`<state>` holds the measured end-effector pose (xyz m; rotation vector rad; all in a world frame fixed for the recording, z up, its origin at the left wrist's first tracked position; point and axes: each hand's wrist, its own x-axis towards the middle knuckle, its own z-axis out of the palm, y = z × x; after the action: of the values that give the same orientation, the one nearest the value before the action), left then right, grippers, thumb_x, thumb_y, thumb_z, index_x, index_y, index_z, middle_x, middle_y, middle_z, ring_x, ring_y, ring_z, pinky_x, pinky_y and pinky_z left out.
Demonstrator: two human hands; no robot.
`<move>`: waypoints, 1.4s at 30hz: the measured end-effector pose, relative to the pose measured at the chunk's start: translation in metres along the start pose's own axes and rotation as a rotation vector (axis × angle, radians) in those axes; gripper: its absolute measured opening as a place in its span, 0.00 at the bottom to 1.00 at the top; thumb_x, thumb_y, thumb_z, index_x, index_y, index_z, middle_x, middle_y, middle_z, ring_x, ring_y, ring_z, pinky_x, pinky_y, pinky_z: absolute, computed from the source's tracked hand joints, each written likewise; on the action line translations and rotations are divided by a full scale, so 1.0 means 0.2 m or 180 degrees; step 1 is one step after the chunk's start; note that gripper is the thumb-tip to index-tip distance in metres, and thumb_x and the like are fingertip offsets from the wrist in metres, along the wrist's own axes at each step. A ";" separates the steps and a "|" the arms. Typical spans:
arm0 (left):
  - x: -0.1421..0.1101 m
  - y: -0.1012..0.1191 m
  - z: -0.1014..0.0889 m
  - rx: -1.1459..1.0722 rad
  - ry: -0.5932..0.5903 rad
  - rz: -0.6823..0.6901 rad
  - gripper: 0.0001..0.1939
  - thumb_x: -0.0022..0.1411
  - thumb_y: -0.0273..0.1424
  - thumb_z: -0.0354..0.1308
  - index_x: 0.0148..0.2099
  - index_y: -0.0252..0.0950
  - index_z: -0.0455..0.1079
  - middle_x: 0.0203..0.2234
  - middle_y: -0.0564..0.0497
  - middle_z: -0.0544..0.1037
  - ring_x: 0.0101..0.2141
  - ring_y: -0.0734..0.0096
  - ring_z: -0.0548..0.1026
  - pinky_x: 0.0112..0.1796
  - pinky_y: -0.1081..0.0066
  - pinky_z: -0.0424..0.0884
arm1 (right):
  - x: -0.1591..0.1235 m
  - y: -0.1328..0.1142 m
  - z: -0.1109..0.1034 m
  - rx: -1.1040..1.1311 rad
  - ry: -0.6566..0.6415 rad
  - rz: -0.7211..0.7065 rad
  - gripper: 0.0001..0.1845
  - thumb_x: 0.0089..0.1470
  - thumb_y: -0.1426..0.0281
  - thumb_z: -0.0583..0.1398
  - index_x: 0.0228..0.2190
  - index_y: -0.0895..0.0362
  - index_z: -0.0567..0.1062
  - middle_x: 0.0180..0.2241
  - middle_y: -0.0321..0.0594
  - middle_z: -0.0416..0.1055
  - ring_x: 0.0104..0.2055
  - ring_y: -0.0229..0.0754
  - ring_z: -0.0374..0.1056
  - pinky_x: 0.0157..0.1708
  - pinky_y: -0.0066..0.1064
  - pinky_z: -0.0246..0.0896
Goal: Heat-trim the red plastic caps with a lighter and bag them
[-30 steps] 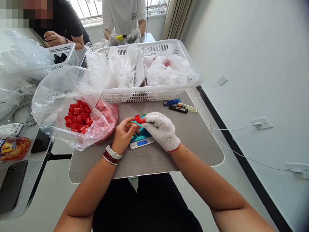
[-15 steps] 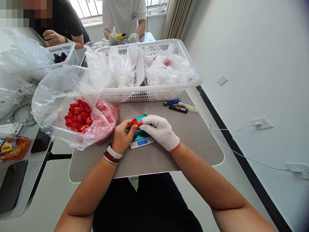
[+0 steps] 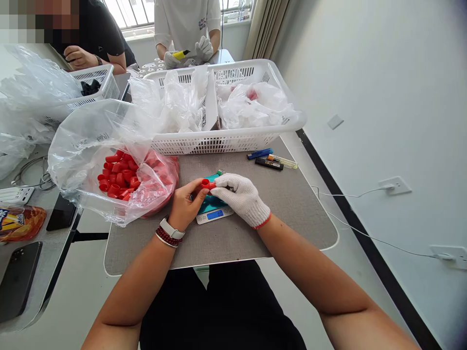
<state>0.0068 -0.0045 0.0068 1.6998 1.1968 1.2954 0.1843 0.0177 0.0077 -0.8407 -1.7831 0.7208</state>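
Note:
A small red elbow-shaped plastic fitting [image 3: 206,183] is held between both hands above a digital scale [image 3: 215,214] with a teal top. My left hand [image 3: 187,200], bare, pinches it from the left with thumb and fingers. From the right, my right hand [image 3: 241,196], in a white knitted glove, grips its narrower end. The fitting's round opening faces up. My hands hide part of the scale. Left of them, a clear plastic bag [image 3: 82,160] lies open, with several loose red fittings [image 3: 120,176] of the same kind showing inside.
A white basket [image 3: 233,141] with plastic bags stands behind the scale. Cutter knives, one blue [image 3: 260,153] and one black [image 3: 269,164], lie to the right. Phones and a drink bottle [image 3: 22,223] occupy the left table. Two people work across; one's gloved hand [image 3: 171,60] holds a yellow knife.
The fitting has tilted and shifted slightly right in my hands, which otherwise stay in place. Across the table, the co-worker's gloved hand on the right side of the view has risen.

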 end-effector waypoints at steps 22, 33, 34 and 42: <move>0.00 0.02 -0.01 0.0117 -0.0202 -0.0184 0.20 0.65 0.46 0.57 0.44 0.33 0.76 0.19 0.52 0.78 0.19 0.74 0.72 0.23 0.75 0.66 | -0.01 -0.02 0.00 -0.0001 -0.0149 0.0571 0.12 0.58 0.63 0.62 0.30 0.57 0.81 0.30 0.38 0.79 0.31 0.39 0.73 0.33 0.29 0.68; 0.01 0.00 -0.02 -0.0175 -0.0210 -0.0386 0.23 0.65 0.50 0.56 0.42 0.33 0.74 0.15 0.57 0.68 0.18 0.78 0.65 0.21 0.76 0.61 | -0.01 0.00 0.01 -0.0033 -0.0193 0.0329 0.08 0.56 0.67 0.63 0.36 0.53 0.83 0.36 0.36 0.81 0.38 0.41 0.77 0.44 0.32 0.72; 0.01 0.00 -0.02 -0.0122 -0.0198 -0.0336 0.23 0.64 0.48 0.57 0.47 0.33 0.75 0.16 0.57 0.69 0.18 0.77 0.66 0.22 0.76 0.62 | -0.01 0.00 0.00 -0.0015 -0.0176 0.0364 0.08 0.56 0.67 0.63 0.36 0.54 0.83 0.36 0.37 0.81 0.38 0.41 0.77 0.44 0.33 0.72; 0.00 0.01 -0.02 0.0064 -0.0199 -0.0373 0.23 0.67 0.49 0.52 0.30 0.35 0.70 0.13 0.57 0.68 0.16 0.78 0.64 0.20 0.75 0.59 | -0.01 -0.02 0.00 -0.0145 -0.0299 0.0496 0.09 0.56 0.65 0.63 0.33 0.56 0.83 0.33 0.38 0.81 0.34 0.41 0.76 0.38 0.32 0.71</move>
<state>0.0037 -0.0048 0.0100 1.6466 1.2572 1.1555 0.1847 0.0143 0.0092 -0.9991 -1.8375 0.8354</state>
